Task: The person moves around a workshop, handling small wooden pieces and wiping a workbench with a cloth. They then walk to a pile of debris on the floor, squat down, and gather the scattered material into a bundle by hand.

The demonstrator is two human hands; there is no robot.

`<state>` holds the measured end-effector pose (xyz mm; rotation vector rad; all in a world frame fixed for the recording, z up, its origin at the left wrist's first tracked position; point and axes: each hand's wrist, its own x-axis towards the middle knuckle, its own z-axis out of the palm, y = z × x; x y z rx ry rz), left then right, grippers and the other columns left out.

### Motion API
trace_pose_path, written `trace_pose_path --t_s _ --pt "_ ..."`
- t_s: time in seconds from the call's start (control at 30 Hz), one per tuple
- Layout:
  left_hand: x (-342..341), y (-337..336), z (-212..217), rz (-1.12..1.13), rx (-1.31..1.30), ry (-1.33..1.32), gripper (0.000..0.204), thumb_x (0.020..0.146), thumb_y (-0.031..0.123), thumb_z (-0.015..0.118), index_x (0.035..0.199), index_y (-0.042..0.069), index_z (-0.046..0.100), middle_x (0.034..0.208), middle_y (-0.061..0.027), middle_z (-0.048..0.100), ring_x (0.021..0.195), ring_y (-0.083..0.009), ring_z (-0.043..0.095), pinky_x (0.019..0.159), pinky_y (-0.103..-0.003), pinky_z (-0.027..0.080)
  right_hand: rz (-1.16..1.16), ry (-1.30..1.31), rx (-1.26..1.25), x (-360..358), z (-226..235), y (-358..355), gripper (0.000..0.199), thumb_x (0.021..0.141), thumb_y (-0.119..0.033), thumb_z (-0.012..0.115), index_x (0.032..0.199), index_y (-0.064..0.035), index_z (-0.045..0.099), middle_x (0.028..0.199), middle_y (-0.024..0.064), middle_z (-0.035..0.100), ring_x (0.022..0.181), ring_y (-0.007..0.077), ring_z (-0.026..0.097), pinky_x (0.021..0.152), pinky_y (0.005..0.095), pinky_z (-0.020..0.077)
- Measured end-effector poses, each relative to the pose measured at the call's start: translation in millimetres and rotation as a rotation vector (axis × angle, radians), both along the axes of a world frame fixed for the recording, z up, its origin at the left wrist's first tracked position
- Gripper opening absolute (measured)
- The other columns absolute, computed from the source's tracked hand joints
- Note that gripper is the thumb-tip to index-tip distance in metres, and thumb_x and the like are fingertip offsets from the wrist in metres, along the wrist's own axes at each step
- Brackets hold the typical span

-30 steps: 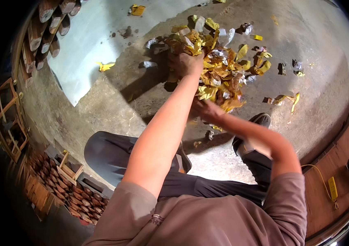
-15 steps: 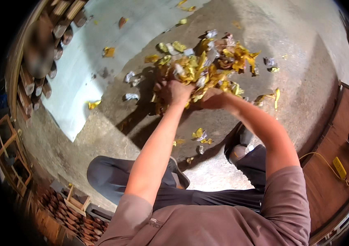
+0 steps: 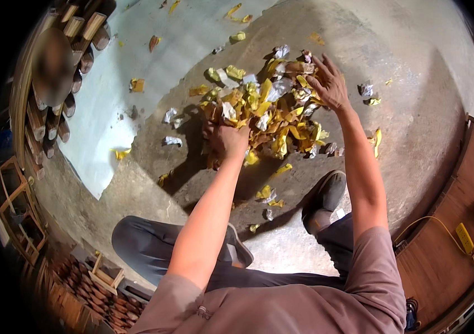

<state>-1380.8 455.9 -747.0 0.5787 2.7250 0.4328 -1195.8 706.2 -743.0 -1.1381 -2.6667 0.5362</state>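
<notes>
A heap of crumpled yellow, white and brown scraps (image 3: 270, 106), which look like paper or peel-like strips, lies on the concrete floor in front of me. At its near left edge is my left hand (image 3: 227, 140), back upward, with its fingers hidden against the scraps. My right hand (image 3: 330, 88) is open at the far right side of the heap, fingers spread and pointing away from me. Its fingertips are over or beside the outer scraps; whether they touch them I cannot tell.
Loose scraps lie around the heap, among them a yellow one (image 3: 120, 153). A pale sheet-like area (image 3: 103, 122) covers the floor at left, beside stacked wooden pieces (image 3: 37, 119). At right stands a brown wooden board (image 3: 443, 250) with a yellow power strip (image 3: 464, 238). My shoe (image 3: 324, 200) is near the heap.
My right hand has moved from the heap's near side to its far right side and spread its fingers. My left hand has shifted slightly left and toward me. The heap looks lower and spread.
</notes>
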Motion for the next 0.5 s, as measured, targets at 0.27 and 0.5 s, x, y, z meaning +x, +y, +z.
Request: trace_pose_path --t_s 0.27,0.5 --pt "1.6 -5.0 -0.7 0.038 -0.033 0.076 0.080 0.067 0.032 0.079 0.139 0.012 0.050 0.140 -0.0254 0.040 0.129 -0.0454 0.039 0.106 -0.058 0.035 -0.423 0.328 -0.440 -83.9 -9.6 -207.5 0.042 0.096 -0.021 0.056 0.137 -0.0113 0.058 0.139 0.0196 0.055 0.134 0.0395 0.046 0.112 0.0456 0.0387" --pt "-23.8 0.0 20.1 0.094 0.359 -0.768 0.081 0.071 0.050 0.074 0.134 0.004 0.055 0.140 -0.0273 0.050 0.134 -0.0449 0.037 0.117 -0.050 0.019 -0.322 0.423 -0.146 -121.2 -7.2 -224.2 0.033 0.083 -0.011 0.060 0.114 -0.0010 0.057 0.103 0.0189 0.056 0.095 0.0400 0.051 0.083 0.0482 0.0439"
